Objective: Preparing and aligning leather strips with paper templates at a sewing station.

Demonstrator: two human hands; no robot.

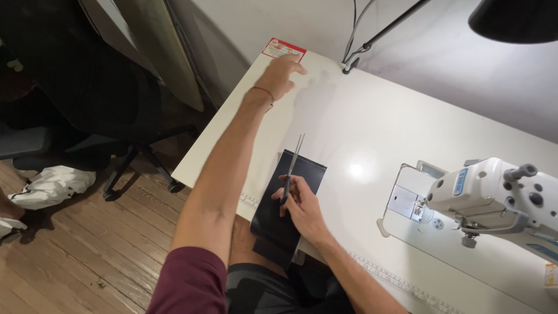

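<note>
A pair of scissors (pixel 292 166) is gripped in the right hand (pixel 302 203), blades closed and pointing away, over the dark fabric piece (pixel 279 224) that hangs off the near edge of the white table (pixel 360 128), left of the sewing machine (pixel 494 197). The left hand (pixel 280 75) is stretched far beyond the fabric with fingers loosely spread, holding nothing, just beside a red-and-white card (pixel 283 49) at the table's far corner.

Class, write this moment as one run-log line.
left hand: reaching toward red-white sticker | right hand: holds scissors | on dark fabric
</note>
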